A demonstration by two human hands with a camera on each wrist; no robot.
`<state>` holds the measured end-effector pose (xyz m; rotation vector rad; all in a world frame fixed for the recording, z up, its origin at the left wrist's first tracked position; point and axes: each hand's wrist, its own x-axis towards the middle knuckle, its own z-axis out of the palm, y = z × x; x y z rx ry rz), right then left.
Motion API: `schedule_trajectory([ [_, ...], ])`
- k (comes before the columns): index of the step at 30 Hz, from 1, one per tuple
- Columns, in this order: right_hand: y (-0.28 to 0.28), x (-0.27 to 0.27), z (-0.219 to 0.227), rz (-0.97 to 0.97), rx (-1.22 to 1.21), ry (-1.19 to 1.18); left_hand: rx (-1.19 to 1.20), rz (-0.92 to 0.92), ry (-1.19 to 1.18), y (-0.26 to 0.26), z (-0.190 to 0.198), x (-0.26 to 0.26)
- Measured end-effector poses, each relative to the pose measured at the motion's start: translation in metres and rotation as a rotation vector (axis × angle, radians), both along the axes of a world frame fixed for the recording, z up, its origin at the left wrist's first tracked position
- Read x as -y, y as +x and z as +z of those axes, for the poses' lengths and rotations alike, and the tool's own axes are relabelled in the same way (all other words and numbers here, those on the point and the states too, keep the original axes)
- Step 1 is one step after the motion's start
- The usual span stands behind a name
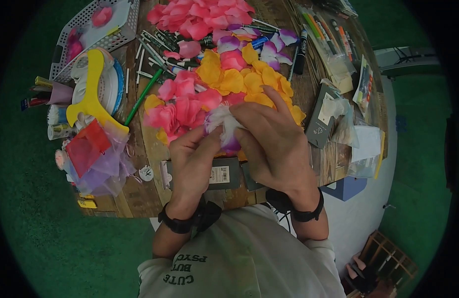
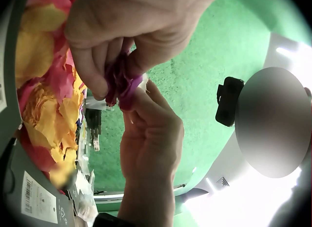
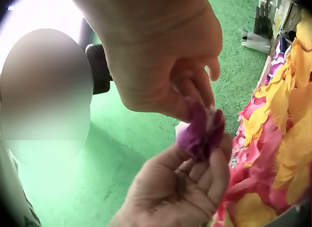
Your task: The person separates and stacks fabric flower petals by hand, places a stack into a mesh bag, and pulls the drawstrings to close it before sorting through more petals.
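Observation:
Both hands meet over the near side of the table, around a bunched purple-and-white fabric petal (image 1: 229, 130). My left hand (image 1: 195, 158) pinches its left side between thumb and fingers. From the other side my right hand (image 1: 275, 141) pinches the pale upper part, one finger raised away. In the right wrist view the petal (image 3: 201, 132) looks folded and crumpled, its dark purple part between the fingertips of both hands. Beyond the hands lie heaped pink petals (image 1: 182, 111) and yellow petals (image 1: 269, 79).
More pink petals (image 1: 204, 15) and loose purple-white petals (image 1: 276, 47) lie farther back among scattered markers (image 1: 162, 42). A grey basket (image 1: 63, 54), a yellow three-armed piece (image 1: 94, 74) and mesh bags (image 1: 103, 164) stand left. Dark boxes (image 1: 227, 174) sit at the near edge.

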<state>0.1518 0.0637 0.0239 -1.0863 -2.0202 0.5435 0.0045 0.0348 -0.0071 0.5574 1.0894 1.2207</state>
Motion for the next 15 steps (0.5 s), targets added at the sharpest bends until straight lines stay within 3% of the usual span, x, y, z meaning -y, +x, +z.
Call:
schedule_trajectory([
  [8, 0.0, 0.001, -0.015, 0.013, 0.045, 0.169, 0.025, -0.101, 0.025, -0.009, 0.0, 0.006],
  [11, -0.005, 0.007, -0.017, -0.096, -0.099, 0.038, 0.032, -0.115, 0.05, -0.01, 0.002, 0.005],
  [13, -0.006, 0.012, -0.022, -0.149, -0.393, -0.378, 0.03, -0.13, 0.065, -0.009, 0.003, 0.005],
  [15, -0.001, 0.016, -0.016, -0.146, -0.375, -0.513, 0.036, -0.195, 0.067, -0.011, 0.005, 0.005],
])
